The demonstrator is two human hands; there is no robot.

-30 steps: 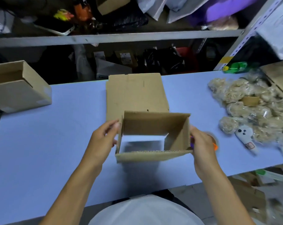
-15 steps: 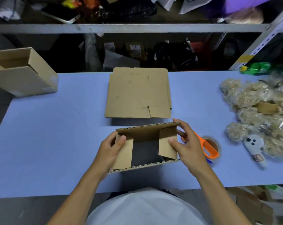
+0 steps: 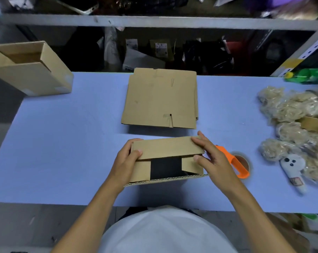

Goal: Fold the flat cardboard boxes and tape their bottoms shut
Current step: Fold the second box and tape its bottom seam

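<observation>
Both hands, left [image 3: 125, 159] and right [image 3: 212, 157], press flaps down on one box [image 3: 166, 159]; one flat stack [image 3: 161, 99] and one tape roll [image 3: 241, 164] lie near.

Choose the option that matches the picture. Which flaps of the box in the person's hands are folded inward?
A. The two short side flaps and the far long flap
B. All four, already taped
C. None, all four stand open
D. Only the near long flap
A: on the box, both short side flaps lie inward, the left hand and right hand press the far long flap over them, and the near long flap is still unfolded.
</observation>
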